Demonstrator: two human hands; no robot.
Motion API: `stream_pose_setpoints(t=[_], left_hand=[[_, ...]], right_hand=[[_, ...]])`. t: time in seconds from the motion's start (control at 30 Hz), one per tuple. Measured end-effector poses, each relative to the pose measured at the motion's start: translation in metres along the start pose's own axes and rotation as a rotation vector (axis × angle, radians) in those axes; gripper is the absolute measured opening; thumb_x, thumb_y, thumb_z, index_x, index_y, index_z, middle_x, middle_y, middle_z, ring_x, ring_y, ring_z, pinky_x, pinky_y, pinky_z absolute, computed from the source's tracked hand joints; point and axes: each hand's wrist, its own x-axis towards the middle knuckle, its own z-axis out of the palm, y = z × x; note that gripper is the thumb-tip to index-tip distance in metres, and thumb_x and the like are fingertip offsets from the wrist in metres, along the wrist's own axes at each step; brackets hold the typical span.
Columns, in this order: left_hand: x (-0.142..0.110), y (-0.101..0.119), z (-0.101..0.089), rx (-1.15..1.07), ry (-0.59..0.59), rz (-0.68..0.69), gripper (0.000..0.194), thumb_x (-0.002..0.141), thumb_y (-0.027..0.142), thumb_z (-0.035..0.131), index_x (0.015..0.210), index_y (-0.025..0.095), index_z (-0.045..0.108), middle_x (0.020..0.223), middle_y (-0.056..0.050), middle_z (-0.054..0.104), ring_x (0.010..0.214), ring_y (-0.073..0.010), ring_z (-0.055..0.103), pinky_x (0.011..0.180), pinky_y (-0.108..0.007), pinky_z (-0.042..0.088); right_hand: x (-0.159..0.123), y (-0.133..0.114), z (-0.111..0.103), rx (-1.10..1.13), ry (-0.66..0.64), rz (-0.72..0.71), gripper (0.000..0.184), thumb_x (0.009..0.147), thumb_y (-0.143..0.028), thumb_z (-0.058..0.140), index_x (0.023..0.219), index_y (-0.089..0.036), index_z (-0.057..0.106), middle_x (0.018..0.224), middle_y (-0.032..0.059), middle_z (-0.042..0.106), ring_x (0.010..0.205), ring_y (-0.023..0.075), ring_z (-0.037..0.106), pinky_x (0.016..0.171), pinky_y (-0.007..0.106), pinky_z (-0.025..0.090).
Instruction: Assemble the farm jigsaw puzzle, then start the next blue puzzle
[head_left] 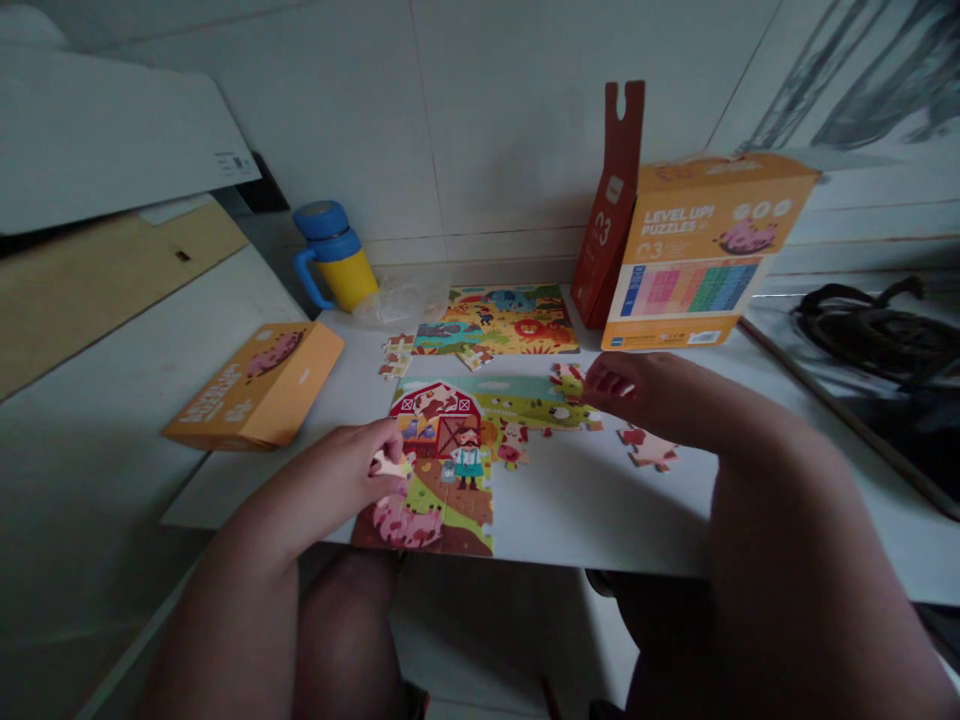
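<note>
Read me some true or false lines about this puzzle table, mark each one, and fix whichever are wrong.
1. The left hand is at the left side of the barn puzzle. True.
2. The barn puzzle is complete. False: the barn puzzle lacks pieces at its lower right, where the white table shows.
3. The tall orange box stands behind the right hand. True.
4. The blue and yellow mug stands at the right end of the table. False: the mug is at the back left, beyond the small orange box.
5. A loose group of pieces lies to the right of the barn puzzle, apart from it. True.
</note>
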Motion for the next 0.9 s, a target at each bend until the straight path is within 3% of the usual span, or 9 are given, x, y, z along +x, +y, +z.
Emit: stream_pose_setpoints(t=[0.1, 0.2, 0.33, 0.43, 0.57, 0.7, 0.9], left_hand=[[0.006, 0.022, 0.009, -0.364, 0.066, 0.061, 0.016, 0.095, 0.037, 0.070, 0.103, 0.025, 0.064, 0.088, 0.001, 0.072, 0.080, -0.0191, 0.070, 0.069, -0.028, 0.049], [0.019, 0.052, 0.031, -0.741, 0.138, 0.174, 0.017, 0.099, 0.034, 0.069, 0.109, 0.024, 0.059, 0.102, -0.002, 0.077, 0.094, -0.0194, 0.076, 0.083, -0.031, 0.057], [0.038, 0.079, 0.063, -0.913, 0.023, 0.292, 0.016, 0.100, 0.025, 0.067, 0.108, 0.026, 0.052, 0.094, 0.000, 0.076, 0.090, -0.0178, 0.077, 0.084, -0.032, 0.059], [0.044, 0.083, 0.076, -0.779, 0.099, 0.291, 0.018, 0.102, 0.023, 0.066, 0.113, 0.026, 0.052, 0.098, -0.001, 0.077, 0.096, -0.0191, 0.078, 0.086, -0.033, 0.060], [0.035, 0.075, 0.074, -0.319, 0.248, 0.288, 0.019, 0.102, 0.015, 0.065, 0.118, 0.025, 0.062, 0.119, -0.006, 0.077, 0.112, -0.0232, 0.075, 0.101, -0.043, 0.059], [0.018, 0.074, 0.073, 0.047, 0.177, 0.400, 0.016, 0.097, 0.018, 0.076, 0.113, 0.022, 0.072, 0.131, -0.008, 0.074, 0.126, -0.0281, 0.068, 0.114, -0.050, 0.053], [0.009, 0.085, 0.081, 0.170, 0.143, 0.389, 0.046, 0.090, 0.026, 0.086, 0.133, 0.019, 0.068, 0.137, -0.011, 0.070, 0.131, -0.0313, 0.065, 0.117, -0.053, 0.052]], right_hand=[[-0.003, -0.019, 0.000, 0.178, -0.022, -0.130, 0.034, 0.098, -0.056, 0.063, 0.104, -0.024, 0.074, 0.099, 0.0070, 0.081, 0.082, 0.0220, 0.074, 0.072, 0.032, 0.055], [-0.005, -0.041, 0.005, 0.356, -0.138, -0.321, 0.041, 0.099, -0.060, 0.064, 0.116, -0.023, 0.073, 0.104, 0.0068, 0.081, 0.089, 0.0214, 0.074, 0.077, 0.032, 0.055], [0.000, -0.056, 0.021, 0.575, -0.259, -0.403, 0.041, 0.103, -0.060, 0.060, 0.109, -0.021, 0.069, 0.097, 0.0062, 0.081, 0.088, 0.0205, 0.073, 0.076, 0.031, 0.053], [0.009, -0.049, 0.029, 0.485, -0.245, -0.356, 0.037, 0.104, -0.055, 0.059, 0.097, -0.021, 0.070, 0.090, 0.0046, 0.079, 0.080, 0.0186, 0.069, 0.070, 0.029, 0.048], [0.016, -0.028, 0.025, 0.213, -0.276, -0.207, 0.027, 0.100, -0.045, 0.062, 0.096, -0.023, 0.077, 0.084, 0.0024, 0.079, 0.069, 0.0169, 0.063, 0.063, 0.029, 0.041], [0.021, -0.020, 0.023, 0.118, -0.337, -0.115, 0.023, 0.096, -0.044, 0.065, 0.098, -0.025, 0.078, 0.084, 0.0019, 0.080, 0.068, 0.0177, 0.064, 0.063, 0.029, 0.040], [0.023, -0.028, 0.032, 0.134, -0.323, -0.154, 0.024, 0.093, -0.043, 0.068, 0.104, -0.026, 0.081, 0.088, 0.0008, 0.081, 0.074, 0.0187, 0.066, 0.065, 0.029, 0.041]])
